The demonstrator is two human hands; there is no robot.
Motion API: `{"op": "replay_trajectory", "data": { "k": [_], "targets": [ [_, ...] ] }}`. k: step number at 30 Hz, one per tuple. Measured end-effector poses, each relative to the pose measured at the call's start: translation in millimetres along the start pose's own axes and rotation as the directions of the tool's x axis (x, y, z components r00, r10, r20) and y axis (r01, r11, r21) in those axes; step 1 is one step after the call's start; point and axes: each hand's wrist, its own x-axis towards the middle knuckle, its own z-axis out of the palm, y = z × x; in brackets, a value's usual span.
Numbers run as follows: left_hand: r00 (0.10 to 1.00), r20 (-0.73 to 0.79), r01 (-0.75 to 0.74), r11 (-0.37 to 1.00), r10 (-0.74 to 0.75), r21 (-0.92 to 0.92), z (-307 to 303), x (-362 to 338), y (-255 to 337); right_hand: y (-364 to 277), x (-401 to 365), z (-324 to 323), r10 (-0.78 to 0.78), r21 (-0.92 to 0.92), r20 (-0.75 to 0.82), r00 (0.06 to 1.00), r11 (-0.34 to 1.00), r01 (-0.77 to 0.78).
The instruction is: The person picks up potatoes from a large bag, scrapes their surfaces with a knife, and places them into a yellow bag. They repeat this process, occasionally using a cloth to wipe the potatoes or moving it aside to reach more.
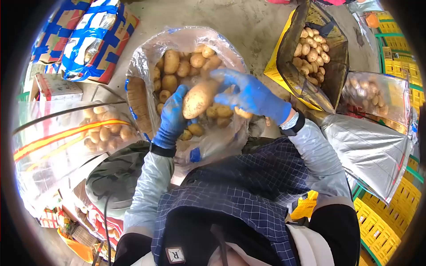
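Observation:
My left hand [172,119], in a blue glove, is closed around the lower end of a large brownish potato [198,101]. Slightly smeared by motion, my blue-gloved right hand [257,96] has its fingers and thumb apart, with the tips close to that potato's upper right end. Just below the right palm, part of another potato [243,113] shows. Both hands are over a wide bag lined with clear plastic [230,48], which holds many loose potatoes [171,62]. The hands hide some of these.
At the upper right stands an open yellow-and-black bag [284,48] of potatoes. A clear bag [49,128] with potatoes is at left; a silver sheet [368,146] lies at right. Blue-taped boxes [91,42] are at upper left, yellow crates [386,221] along the right.

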Motion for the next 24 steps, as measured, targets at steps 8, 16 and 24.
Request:
{"op": "replay_trajectory", "data": {
  "k": [8,16,24],
  "targets": [
    [0.941,-0.119,-0.312,0.948,0.316,0.056,15,-54,32,-30,-19,54,-0.083,0.3,-0.178,0.981,0.944,0.134],
    [0.963,0.077,-0.27,0.918,0.259,0.291,-13,-56,2,0,-9,54,-0.117,0.15,-0.199,0.973,0.978,0.148],
    [0.988,0.095,-0.11,0.985,0.122,-0.131,7,-31,9,-19,-11,54,-0.048,0.417,0.14,0.989,0.909,-0.014]
  ]
}}
